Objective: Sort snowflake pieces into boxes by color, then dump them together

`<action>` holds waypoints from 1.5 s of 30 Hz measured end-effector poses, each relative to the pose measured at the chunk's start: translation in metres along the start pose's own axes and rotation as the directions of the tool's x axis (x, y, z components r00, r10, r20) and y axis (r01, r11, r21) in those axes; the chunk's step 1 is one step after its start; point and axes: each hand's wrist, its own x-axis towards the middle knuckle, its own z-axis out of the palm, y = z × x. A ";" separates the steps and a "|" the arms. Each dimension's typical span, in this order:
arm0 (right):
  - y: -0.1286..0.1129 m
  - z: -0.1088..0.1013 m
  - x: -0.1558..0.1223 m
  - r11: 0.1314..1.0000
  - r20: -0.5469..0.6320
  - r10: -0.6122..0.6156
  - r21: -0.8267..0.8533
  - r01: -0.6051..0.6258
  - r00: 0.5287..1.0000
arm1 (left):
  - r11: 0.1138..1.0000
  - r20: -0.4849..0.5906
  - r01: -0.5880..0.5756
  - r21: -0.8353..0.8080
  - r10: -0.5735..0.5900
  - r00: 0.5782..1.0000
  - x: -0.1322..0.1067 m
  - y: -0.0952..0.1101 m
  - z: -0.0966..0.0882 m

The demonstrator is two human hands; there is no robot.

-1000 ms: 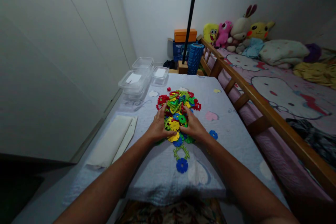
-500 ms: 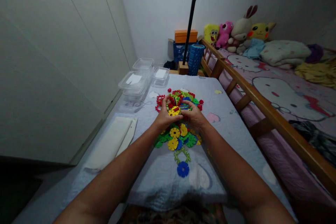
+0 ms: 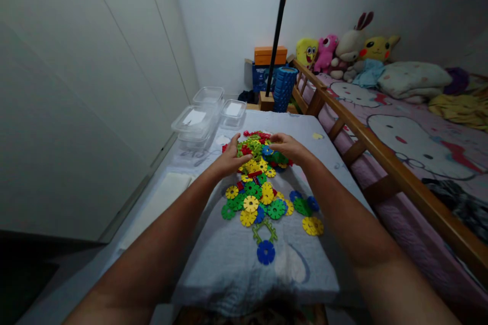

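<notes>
A heap of coloured plastic snowflake discs [image 3: 258, 155], red, green, yellow and blue, lies on a pale quilted surface [image 3: 244, 269]. My left hand [image 3: 229, 160] cups the heap's left side with fingers spread and curved. My right hand [image 3: 290, 147] rests on the heap's far right side, fingers bent over the pieces. Nearer to me more discs [image 3: 263, 198] are strewn flat, with a yellow disc [image 3: 312, 225] off to the right and a blue disc [image 3: 266, 252] closest, below a green frame piece [image 3: 265, 230].
Clear plastic lidded tubs [image 3: 198, 121] stand at the far left of the quilt. A folded white cloth [image 3: 152, 208] lies at the left edge. A wooden bed rail [image 3: 385, 162] runs along the right, with plush toys [image 3: 343, 45] behind. A black pole [image 3: 278, 30] rises at the back.
Both hands have moved away from me to the far part of the heap and parted to its sides. More discs now lie spread flat nearer to me.
</notes>
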 end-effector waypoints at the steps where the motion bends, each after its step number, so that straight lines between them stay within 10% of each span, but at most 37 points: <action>1: 0.000 -0.003 0.002 0.999 0.029 -0.027 -0.018 0.027 0.999 | 0.997 0.049 -0.036 0.073 0.033 0.998 -0.002 -0.002 -0.004; 5: 0.011 -0.014 0.015 0.991 -0.025 -0.072 -0.112 0.069 0.997 | 0.939 0.140 -0.087 0.333 0.042 0.989 -0.007 -0.002 -0.017; 11: 0.046 -0.006 0.038 0.936 -0.284 -0.014 -0.341 -0.087 0.959 | 0.833 -0.056 0.114 0.541 -0.100 0.993 -0.006 -0.016 -0.013; 21: 0.048 0.021 0.016 0.944 -0.016 -0.112 -0.313 0.101 0.994 | 0.957 0.069 -0.061 0.283 0.043 0.997 -0.016 -0.036 0.016; 31: 0.035 -0.014 -0.037 0.925 0.386 -0.213 -0.217 0.313 0.897 | 0.949 0.074 -0.059 0.310 0.038 0.997 -0.058 -0.025 0.004; 38: 0.075 -0.053 -0.118 0.824 0.219 -0.192 -0.493 0.279 0.957 | 0.910 0.271 -0.093 0.405 -0.022 0.962 -0.125 -0.020 -0.012; 45: 0.121 -0.018 -0.171 0.707 0.212 -0.195 -0.646 0.287 0.958 | 0.827 0.303 -0.120 0.550 -0.064 0.951 -0.147 0.000 0.017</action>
